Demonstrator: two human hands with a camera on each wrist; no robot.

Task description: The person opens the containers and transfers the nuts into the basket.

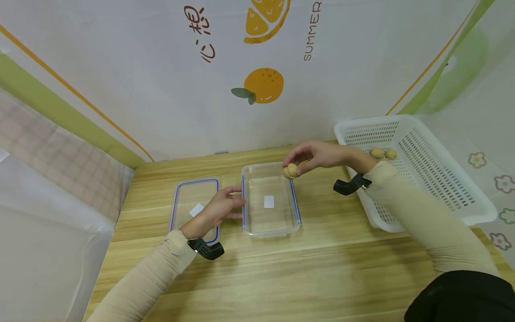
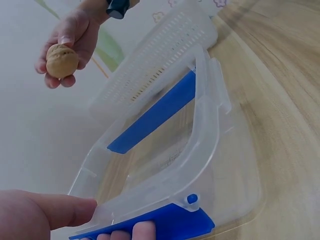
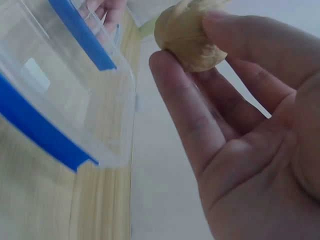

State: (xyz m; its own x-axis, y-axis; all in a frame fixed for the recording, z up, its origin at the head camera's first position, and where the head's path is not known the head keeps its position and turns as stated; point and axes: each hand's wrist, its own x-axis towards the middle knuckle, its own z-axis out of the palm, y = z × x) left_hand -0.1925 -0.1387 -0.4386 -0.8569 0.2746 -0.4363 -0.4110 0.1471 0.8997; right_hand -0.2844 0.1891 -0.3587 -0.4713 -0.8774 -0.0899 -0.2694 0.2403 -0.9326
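Observation:
Between its thumb and fingertips, my right hand (image 1: 315, 156) pinches a tan walnut (image 1: 290, 171), held above the right rim of a clear plastic container (image 1: 271, 223). The right wrist view shows that walnut (image 3: 187, 37) close up. The container has no lid on it, blue clips along its sides and a white label. At its left wall, my left hand (image 1: 225, 205) grips the rim. In the left wrist view the thumb lies by the rim and the fingers (image 2: 145, 231) touch the blue clip (image 2: 175, 222).
A clear lid with a blue seal (image 1: 197, 181) lies left of the container, partly under the left forearm. On the right stands a white perforated basket (image 1: 434, 174) with walnuts (image 1: 377, 152) in it. A printed cloth (image 1: 161, 89) hangs behind the wooden table (image 1: 289, 277).

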